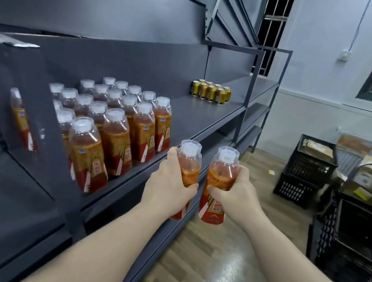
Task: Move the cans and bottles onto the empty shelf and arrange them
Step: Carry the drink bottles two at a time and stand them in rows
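Observation:
My left hand (170, 182) grips an orange drink bottle (191, 156) with a white cap, held upright just off the front edge of the dark shelf (189, 114). Beside it, my right hand (235, 193) grips a second bottle (220, 171) of the same kind over the floor. Several matching bottles (118, 127) stand in rows on the shelf to the left of my hands. A cluster of several gold cans (211, 92) stands farther along the same shelf.
Black plastic crates (305, 170) holding cardboard boxes stand on the wooden floor (210, 255) at the right. A dark cart (361, 231) sits at the near right. A slanted shelf divider (46, 102) rises left of the bottles. Lower shelves run beneath.

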### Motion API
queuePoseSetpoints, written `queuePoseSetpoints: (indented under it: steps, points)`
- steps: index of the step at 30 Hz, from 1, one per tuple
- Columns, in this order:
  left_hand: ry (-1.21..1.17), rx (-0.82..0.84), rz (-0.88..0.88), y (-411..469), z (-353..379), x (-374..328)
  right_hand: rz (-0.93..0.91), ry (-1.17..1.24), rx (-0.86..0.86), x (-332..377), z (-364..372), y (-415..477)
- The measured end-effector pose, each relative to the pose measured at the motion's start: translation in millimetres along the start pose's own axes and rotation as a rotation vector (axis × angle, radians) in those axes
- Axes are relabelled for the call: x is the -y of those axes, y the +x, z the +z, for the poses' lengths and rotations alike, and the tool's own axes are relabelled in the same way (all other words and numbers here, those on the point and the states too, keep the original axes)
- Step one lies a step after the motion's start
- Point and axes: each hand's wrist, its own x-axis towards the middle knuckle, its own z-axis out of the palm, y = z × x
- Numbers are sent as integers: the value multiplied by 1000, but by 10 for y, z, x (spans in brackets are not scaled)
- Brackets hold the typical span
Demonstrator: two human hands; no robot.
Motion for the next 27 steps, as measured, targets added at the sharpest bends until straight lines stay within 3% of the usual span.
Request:
queuePoseSetpoints:
  steps: [14,27]
  points:
    - [32,-148,-165,1232,907,-803,-98,1,134,-468,-726,1705]
    - [35,-156,-161,2477,1561,-888,-119,-5,151,-705,-777,3116]
